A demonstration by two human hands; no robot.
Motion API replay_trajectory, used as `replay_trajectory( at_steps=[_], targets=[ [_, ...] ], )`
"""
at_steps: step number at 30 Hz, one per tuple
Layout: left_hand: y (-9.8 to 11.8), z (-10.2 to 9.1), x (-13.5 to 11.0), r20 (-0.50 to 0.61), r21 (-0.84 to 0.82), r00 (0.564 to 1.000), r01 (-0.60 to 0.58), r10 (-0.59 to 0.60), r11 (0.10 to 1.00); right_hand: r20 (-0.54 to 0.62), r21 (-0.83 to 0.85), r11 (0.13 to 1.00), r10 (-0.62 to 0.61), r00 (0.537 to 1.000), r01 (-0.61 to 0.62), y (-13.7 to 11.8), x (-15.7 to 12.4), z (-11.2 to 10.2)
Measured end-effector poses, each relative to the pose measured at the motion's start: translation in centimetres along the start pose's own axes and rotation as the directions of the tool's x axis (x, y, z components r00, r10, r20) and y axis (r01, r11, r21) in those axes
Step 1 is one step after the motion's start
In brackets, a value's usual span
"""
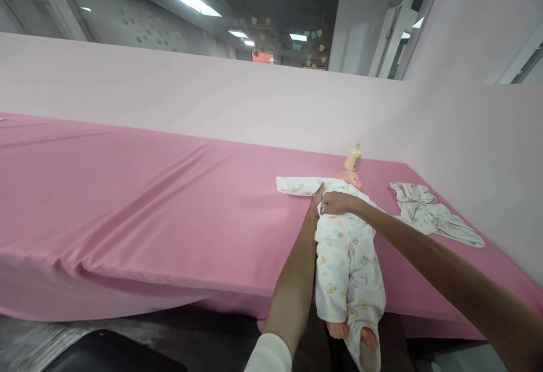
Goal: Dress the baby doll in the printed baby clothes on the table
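Note:
A baby doll (348,178) lies on its back, head toward the wall, dressed in a white printed romper (335,256). One sleeve stretches out flat to the left. A bare foot (338,330) sticks out of one trouser leg, while the other foot shows within the loose leg opening. At the side of the doll's chest, my right hand (335,203) is closed on the romper's edge. Right against it, my left hand (319,192) pinches the cloth below the sleeve, its fingers partly hidden by my right hand.
A pink sheet (169,202) covers the long table. Behind the doll's head stands a pale yellow pump bottle (353,158). Crumpled printed baby clothes (432,213) lie to the right. A wall (212,100) with a window borders the back, and a black chair (110,352) is at lower left.

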State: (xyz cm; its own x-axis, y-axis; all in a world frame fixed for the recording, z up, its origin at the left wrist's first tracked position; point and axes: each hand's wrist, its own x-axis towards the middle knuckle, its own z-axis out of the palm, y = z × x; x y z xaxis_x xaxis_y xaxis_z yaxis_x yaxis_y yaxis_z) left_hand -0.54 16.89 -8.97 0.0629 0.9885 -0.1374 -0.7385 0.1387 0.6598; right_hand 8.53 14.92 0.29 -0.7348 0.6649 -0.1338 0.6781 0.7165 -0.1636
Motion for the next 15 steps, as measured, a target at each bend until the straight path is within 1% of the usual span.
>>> replay_trajectory(
  at_steps=[2, 4, 6, 9, 12, 15],
  targets=[
    [0.0, 0.0, -0.1, 0.042, -0.015, 0.999, 0.008, -0.007, 1.000, 0.030, -0.055, 0.998, -0.011, 0.999, 0.013, 0.1, -0.5, -0.2],
    [-0.1, 0.0, -0.2, 0.104, -0.030, 0.994, 0.028, -0.025, 0.999, 0.001, -0.108, 0.994, -0.021, 1.000, 0.021, 0.5, -0.7, -0.3],
    [-0.3, 0.0, -0.3, 0.143, -0.033, 0.989, 0.042, -0.036, 0.999, -0.034, -0.155, 0.987, -0.036, 0.999, 0.030, 1.3, -0.4, -0.5],
    [-0.7, -0.2, -0.1, 0.180, -0.049, 0.984, -0.001, 0.010, 0.999, -0.075, -0.209, 0.977, -0.051, 0.996, 0.034, 3.0, 0.6, -1.0],
    [-1.0, -0.5, 0.6, 0.202, -0.085, 0.979, -0.011, 0.028, 0.996, -0.119, -0.243, 0.970, -0.038, 0.992, 0.008, 4.7, 1.8, -1.5],
    [-1.2, -0.9, 1.2, 0.234, -0.096, 0.970, -0.042, 0.063, 0.995, -0.173, -0.264, 0.964, -0.020, 0.985, -0.027, 5.3, 2.1, -1.4]
  ],
)
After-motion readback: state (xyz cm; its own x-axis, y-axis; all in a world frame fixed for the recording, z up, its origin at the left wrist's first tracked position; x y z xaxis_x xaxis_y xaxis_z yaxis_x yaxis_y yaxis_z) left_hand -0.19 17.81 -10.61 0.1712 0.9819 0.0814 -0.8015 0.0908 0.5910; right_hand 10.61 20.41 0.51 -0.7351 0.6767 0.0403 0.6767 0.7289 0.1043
